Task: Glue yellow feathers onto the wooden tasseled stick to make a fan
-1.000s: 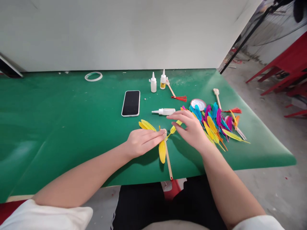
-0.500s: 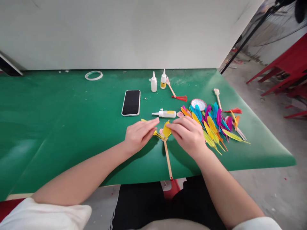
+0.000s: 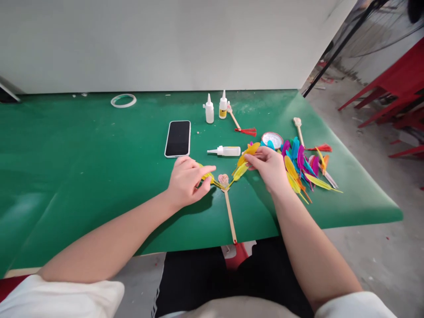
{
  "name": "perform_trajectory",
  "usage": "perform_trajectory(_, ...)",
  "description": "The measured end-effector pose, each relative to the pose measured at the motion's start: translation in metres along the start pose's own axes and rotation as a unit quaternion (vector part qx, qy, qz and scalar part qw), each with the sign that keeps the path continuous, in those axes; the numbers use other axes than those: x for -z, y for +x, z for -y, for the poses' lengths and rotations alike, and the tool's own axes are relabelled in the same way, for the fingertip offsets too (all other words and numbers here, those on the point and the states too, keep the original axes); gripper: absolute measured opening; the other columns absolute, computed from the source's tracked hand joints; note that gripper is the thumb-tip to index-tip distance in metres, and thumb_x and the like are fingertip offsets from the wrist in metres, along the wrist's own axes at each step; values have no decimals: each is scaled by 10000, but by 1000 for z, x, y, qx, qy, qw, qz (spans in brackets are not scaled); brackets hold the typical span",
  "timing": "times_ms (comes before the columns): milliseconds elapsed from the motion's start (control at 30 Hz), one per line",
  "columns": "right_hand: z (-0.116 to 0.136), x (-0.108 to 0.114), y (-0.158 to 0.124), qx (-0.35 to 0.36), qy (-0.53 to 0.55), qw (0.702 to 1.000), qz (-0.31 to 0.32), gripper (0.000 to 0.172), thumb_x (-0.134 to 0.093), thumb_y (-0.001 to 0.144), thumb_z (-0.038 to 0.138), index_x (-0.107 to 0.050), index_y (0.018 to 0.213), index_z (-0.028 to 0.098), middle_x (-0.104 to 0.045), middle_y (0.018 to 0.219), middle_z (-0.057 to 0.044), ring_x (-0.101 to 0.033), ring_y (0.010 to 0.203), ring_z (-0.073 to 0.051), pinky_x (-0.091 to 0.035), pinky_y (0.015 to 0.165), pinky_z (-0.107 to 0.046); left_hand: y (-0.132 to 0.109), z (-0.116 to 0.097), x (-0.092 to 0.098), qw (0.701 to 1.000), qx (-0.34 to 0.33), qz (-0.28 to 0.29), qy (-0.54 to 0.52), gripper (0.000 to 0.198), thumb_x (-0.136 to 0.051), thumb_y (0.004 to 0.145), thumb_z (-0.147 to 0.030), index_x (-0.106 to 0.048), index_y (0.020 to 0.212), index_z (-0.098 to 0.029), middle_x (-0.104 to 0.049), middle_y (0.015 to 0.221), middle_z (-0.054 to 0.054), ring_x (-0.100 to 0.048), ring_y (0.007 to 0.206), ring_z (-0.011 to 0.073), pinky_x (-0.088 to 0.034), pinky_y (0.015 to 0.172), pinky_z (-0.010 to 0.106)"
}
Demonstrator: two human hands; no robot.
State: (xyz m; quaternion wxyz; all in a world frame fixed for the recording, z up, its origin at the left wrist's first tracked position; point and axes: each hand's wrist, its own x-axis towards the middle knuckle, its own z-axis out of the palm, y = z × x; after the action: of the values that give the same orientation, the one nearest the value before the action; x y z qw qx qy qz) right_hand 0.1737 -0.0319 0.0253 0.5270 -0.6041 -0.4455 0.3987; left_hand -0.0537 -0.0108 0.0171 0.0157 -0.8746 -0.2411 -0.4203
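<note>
A thin wooden stick [image 3: 229, 215] lies on the green table [image 3: 82, 168], its pale head [image 3: 223, 179] toward the middle and its lower end over the front edge. Yellow feathers fan out from the head on both sides. My left hand [image 3: 186, 180] presses the left yellow feathers [image 3: 208, 176] down, index finger stretched toward the head. My right hand [image 3: 270, 167] pinches the tips of the right yellow feathers [image 3: 244, 160] just right of the head.
A pile of coloured feathers [image 3: 303, 165] lies right of my right hand, with a round white lid [image 3: 272, 139] and tasselled sticks [image 3: 300, 128] behind it. A glue bottle [image 3: 225, 151] lies flat, two more [image 3: 215, 108] stand upright. A phone [image 3: 178, 138] and a tape ring [image 3: 123, 100] lie farther left.
The yellow feather that hung down along the stick now lies up to the right of the head. My right hand moved up and right with it; my left hand slid left.
</note>
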Motion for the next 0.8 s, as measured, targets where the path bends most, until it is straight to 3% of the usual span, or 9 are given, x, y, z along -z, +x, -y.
perform_trajectory(100, -6, -5, 1, -43, -2, 998, 46, 210, -667, 651, 339, -555, 715, 175, -629, 622, 3, -607, 505, -118, -442, 379, -186, 1, -1, 1, 995, -84, 47, 15, 200, -567, 725, -220, -622, 917, -218, -605, 636, -14, -524, 676, 162, -395, 701, 350)
perform_trajectory(233, -9, -7, -1, -59, -12, 996, 70, 212, -654, 658, 339, -537, 715, 172, -624, 603, 8, -556, 421, -92, -367, 296, -158, 3, -5, 1, 986, -140, 95, 4, 186, -590, 723, -284, -648, 893, -232, -641, 814, 22, -527, 832, 200, -399, 746, 371)
perform_trajectory(467, -10, -6, 0, -80, -14, 992, 94, 234, -669, 644, 332, -521, 718, 166, -621, 601, 14, -513, 361, -64, -310, 260, -140, 5, -6, -3, 972, -147, 182, -31, 187, -594, 750, -316, -654, 887, -205, -618, 889, 54, -500, 924, 225, -424, 816, 393)
perform_trajectory(800, -9, -9, -1, -91, -44, 988, 113, 231, -664, 653, 333, -532, 732, 161, -606, 570, 24, -493, 345, -57, -311, 260, -140, 3, -5, -7, 966, -139, 213, -52, 187, -576, 773, -305, -658, 905, -202, -610, 955, 71, -501, 982, 236, -424, 863, 430)
